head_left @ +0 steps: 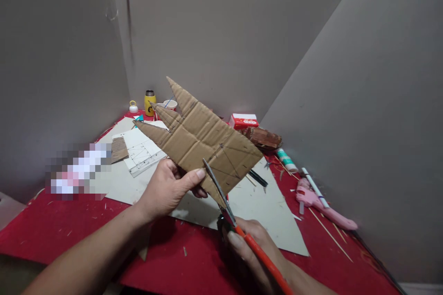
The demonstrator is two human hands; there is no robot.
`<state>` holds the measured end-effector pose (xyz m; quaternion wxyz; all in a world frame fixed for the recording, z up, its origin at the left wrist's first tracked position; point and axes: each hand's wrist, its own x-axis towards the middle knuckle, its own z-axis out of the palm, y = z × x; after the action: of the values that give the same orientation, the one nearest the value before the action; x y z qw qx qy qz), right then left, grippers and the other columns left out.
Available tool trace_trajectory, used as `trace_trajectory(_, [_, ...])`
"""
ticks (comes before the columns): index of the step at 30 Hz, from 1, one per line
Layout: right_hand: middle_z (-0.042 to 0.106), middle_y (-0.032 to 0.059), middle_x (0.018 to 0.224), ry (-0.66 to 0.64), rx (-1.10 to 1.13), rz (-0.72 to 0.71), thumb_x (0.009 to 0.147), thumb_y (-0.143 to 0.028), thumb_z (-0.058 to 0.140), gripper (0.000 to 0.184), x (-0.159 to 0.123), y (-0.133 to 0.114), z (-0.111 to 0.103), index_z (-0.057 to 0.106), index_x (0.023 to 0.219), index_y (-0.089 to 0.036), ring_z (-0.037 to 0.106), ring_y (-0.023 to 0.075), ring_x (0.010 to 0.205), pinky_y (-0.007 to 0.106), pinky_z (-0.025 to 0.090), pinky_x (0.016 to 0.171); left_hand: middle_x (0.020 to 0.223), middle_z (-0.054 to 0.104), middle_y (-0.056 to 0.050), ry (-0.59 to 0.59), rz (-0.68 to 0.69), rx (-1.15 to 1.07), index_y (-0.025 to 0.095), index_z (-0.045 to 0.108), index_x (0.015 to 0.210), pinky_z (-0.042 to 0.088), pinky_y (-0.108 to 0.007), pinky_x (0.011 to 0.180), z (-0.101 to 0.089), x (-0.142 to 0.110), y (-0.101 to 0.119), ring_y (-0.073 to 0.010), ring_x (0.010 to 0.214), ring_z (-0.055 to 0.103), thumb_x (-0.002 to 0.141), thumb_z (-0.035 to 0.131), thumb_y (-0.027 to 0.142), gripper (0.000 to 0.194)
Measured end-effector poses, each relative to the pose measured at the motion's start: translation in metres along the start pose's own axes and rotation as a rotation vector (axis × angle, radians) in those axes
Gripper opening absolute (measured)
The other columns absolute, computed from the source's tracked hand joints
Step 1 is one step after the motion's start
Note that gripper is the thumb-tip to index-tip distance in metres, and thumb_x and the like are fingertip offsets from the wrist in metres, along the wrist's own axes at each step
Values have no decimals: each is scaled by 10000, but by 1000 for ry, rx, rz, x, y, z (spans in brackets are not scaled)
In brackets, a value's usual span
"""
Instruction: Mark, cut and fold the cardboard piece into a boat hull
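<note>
A piece of brown cardboard [200, 129] with pointed spikes cut along its upper left side is held up, tilted, above the table. Pencil lines mark its right part. My left hand [169, 184] pinches its lower edge, thumb on the front face and fingers behind. In my right hand [254, 244] is a pair of scissors [221, 189] with orange handles. One blade lies across the front of the cardboard's lower corner, close to my left thumb; most of the other blade is hidden. The fingers of my right hand are partly hidden by the handles.
White board [277, 221] covers part of the red table [166, 258], under drawn-on paper [141, 147]. A pink glue gun [325, 207] and thin sticks [330, 235] lie right. Behind are a yellow bottle [149, 105], a paper cup [170, 104], a red tissue box [244, 121] and bark [265, 138].
</note>
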<state>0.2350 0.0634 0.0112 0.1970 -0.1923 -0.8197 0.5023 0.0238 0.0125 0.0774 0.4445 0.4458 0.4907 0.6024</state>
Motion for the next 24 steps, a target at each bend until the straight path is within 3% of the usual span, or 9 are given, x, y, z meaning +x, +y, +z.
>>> trace_trajectory(14, [310, -55, 623, 0, -18, -67, 995, -500, 361, 386, 3, 2, -2, 374, 729, -221, 288, 107, 531, 252, 271, 484, 558, 691, -29, 3, 15, 7, 129, 668, 678, 515, -218, 548, 0, 0, 0, -141, 513, 656, 761, 744, 340, 240])
trace_trajectory(19, [405, -25, 675, -37, -39, -92, 991, -543, 321, 414, 7, -1, -4, 452, 791, -205, 362, 128, 591, 258, 330, 544, 547, 682, -26, 28, 5, -14, 123, 669, 684, 521, -221, 532, -2, 2, -2, -144, 497, 653, 734, 770, 352, 255])
trace_trajectory(24, [437, -16, 709, -106, -72, -60, 967, -557, 367, 391, 7, 5, -9, 440, 811, -207, 370, 136, 619, 261, 351, 579, 636, 718, -30, 179, 158, -121, 124, 710, 742, 527, -224, 532, -22, 10, 1, -133, 527, 646, 789, 743, 338, 222])
